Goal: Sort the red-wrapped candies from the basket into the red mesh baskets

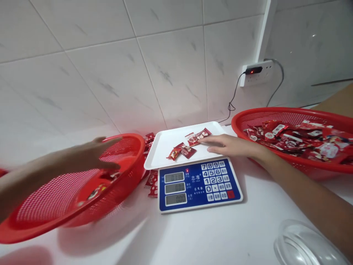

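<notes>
Red mesh left basket [55,206] tilted on white worktop [193,239], right basket [278,115] full of wrappers. Blue scale [198,184] between, white tray [165,147] on top. Left hand [91,154] open over left basket, blurred. Right hand [228,144] open, flat, fingertips touching red packet [202,134] on tray, long axis slanting lower-left to upper-right.

Bare forearms and bare hands, uncovered right up to the edge of view. Left of the scale [199,185], the left hand [91,154] smeared by blur, outline soft. At the scale's right side, the right hand [230,145] sharp, slender-fingered, forearm narrow.
</notes>
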Available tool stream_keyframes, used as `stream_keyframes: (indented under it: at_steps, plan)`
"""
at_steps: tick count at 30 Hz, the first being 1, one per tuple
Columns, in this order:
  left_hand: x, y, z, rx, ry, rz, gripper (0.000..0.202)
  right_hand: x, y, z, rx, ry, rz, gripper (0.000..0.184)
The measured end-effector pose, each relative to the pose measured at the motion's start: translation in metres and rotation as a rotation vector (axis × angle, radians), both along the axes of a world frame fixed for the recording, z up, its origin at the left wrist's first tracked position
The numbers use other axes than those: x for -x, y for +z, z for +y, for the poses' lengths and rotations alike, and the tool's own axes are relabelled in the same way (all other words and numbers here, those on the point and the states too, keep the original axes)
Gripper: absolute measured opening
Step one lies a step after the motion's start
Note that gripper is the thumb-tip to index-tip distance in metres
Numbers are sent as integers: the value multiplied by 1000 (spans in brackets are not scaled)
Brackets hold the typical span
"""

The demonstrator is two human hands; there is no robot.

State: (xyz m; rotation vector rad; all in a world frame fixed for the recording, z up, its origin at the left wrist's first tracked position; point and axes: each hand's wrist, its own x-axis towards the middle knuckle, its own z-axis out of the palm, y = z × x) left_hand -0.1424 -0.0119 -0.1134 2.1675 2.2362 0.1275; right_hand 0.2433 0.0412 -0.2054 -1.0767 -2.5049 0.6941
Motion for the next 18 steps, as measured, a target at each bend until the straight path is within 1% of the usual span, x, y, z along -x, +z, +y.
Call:
stream_keyframes:
  at_steps: [2, 4, 6, 7, 9, 11, 12, 13, 15, 16, 18]
  plan:
    - [-33, -2, 10, -4, -96, -13, 104, 5, 3, -3, -29, -4, 32, 50]
    - [-75, -15, 20, 28, -242, -88, 95, 10, 12, -11, -130, -78, 54, 47]
    - [-117, -36, 30, 120, -415, -222, 100, 9, 27, -22, -275, -233, -6, 46]
    - [-135, -47, 35, 153, -449, -259, 100, 4, 35, -28, -330, -336, -64, 47]
    - [-161, -65, 45, 175, -529, -261, 97, -17, 49, -36, -393, -579, -165, 51]
    - [-178, -75, 58, 156, -603, -231, 93, -49, 55, -38, -416, -794, -215, 54]
    - [-184, -77, 64, 142, -641, -214, 92, -67, 55, -37, -417, -854, -238, 54]
    - [-189, -77, 69, 130, -671, -197, 88, -83, 54, -34, -393, -884, -269, 51]
    - [-198, -78, 77, 109, -720, -159, 75, -106, 48, -26, -275, -884, -353, 41]
    - [-201, -78, 79, 87, -731, -149, 66, -111, 44, -23, -197, -870, -393, 36]
    - [-205, -81, 79, 11, -717, -154, 47, -109, 38, -19, -100, -827, -439, 31]
